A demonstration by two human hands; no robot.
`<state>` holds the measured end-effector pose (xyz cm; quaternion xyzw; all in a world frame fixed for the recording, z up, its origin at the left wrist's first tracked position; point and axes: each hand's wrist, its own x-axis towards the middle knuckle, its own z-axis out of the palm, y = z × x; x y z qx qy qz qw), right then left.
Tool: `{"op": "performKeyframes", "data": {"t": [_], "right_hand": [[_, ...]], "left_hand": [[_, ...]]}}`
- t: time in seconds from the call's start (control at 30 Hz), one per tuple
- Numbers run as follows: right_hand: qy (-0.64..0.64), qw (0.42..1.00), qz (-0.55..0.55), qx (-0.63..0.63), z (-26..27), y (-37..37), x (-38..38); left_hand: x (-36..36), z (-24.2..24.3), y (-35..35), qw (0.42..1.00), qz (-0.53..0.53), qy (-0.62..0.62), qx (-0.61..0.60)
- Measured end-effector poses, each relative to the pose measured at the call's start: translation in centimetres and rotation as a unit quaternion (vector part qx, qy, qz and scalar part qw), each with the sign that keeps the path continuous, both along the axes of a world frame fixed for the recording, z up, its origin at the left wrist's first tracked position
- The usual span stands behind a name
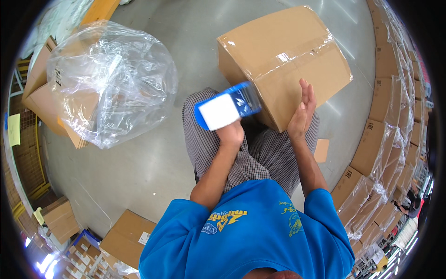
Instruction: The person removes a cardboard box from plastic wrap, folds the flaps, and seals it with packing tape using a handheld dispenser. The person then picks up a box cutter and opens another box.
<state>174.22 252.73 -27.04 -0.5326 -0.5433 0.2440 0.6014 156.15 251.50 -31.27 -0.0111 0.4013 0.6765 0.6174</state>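
My left hand (231, 133) grips a blue tape dispenser (245, 99) with a white face on its side. The dispenser is slightly blurred, and its front end is at the near left edge of a cardboard box (289, 45). The box is closed and sits tilted in front of my knees, with clear tape (284, 57) along its top seam. My right hand (304, 113) lies flat against the box's near right side, fingers extended. The handle of the dispenser is hidden behind my hand.
On the left, a clear plastic bag (115, 80) covers part of some flattened cardboard (38, 87). Wrapped cartons (369, 143) are stacked along the right. Another box (127, 237) is behind me on the left. A cardboard scrap (321, 150) lies by my right knee.
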Motion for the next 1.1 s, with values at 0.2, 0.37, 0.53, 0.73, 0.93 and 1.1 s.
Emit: {"op": "performKeyframes", "data": {"t": [0.2,0.37,0.53,0.73,0.93,1.1], "right_hand": [[0.124,0.992,-0.017,0.021,-0.6,0.4,0.4],[0.040,0.998,-0.016,-0.050,-0.2,0.0,0.5],[-0.117,0.986,-0.031,-0.114,0.7,0.1,0.0],[-0.348,0.934,0.005,-0.080,2.0,0.3,-1.3],[-0.378,0.920,0.023,-0.100,2.4,0.2,-1.5],[-0.354,0.932,0.038,-0.068,1.9,0.3,-1.3]], "left_hand": [[0.0,-0.4,-1.6,0.998,-0.045,-0.047,0.023],[-1.3,-0.2,-0.2,0.999,-0.027,-0.037,0.008],[-2.8,0.3,2.4,0.999,0.007,-0.044,0.020],[-2.9,0.5,4.3,1.000,0.014,-0.015,0.001],[-2.2,0.4,4.6,1.000,0.005,-0.014,-0.014],[-2.2,-0.1,4.1,0.999,-0.008,-0.044,0.004]]}}
